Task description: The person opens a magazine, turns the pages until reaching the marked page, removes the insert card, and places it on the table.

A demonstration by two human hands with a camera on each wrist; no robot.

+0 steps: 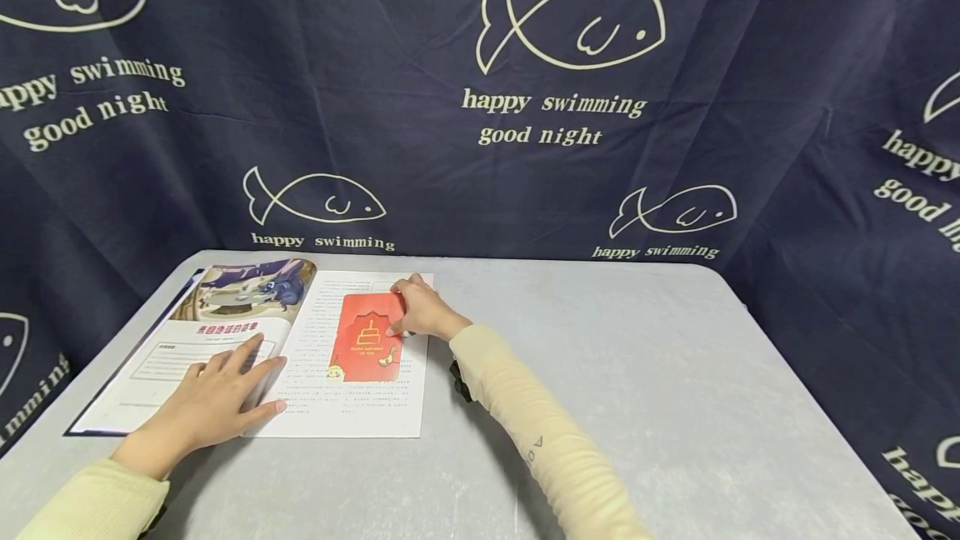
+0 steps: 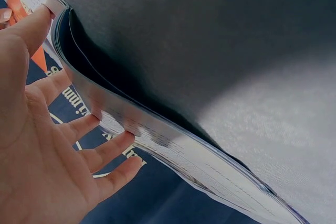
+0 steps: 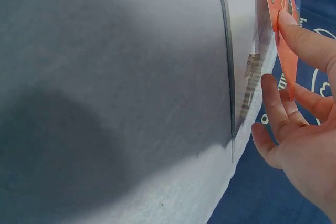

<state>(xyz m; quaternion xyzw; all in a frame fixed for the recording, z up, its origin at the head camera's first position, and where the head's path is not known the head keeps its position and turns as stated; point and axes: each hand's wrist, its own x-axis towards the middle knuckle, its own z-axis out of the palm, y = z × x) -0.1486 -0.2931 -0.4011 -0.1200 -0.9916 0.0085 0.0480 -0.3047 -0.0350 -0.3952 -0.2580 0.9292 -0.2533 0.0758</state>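
Observation:
An open book lies on the table, with a picture page on its left side and printed text on its right. My left hand rests across the left page and the fold, fingers spread; in the left wrist view the fingertips touch the pages. Over the right page is a red birthday card with a cake drawing and small cartoon figures. My right hand pinches this card by its right edge, the thumb on its front. The right wrist view shows the card tilted up from the page.
The grey table extends to the right of the book. Behind it hangs a dark blue curtain with fish outlines and lettering, which also comes round both sides.

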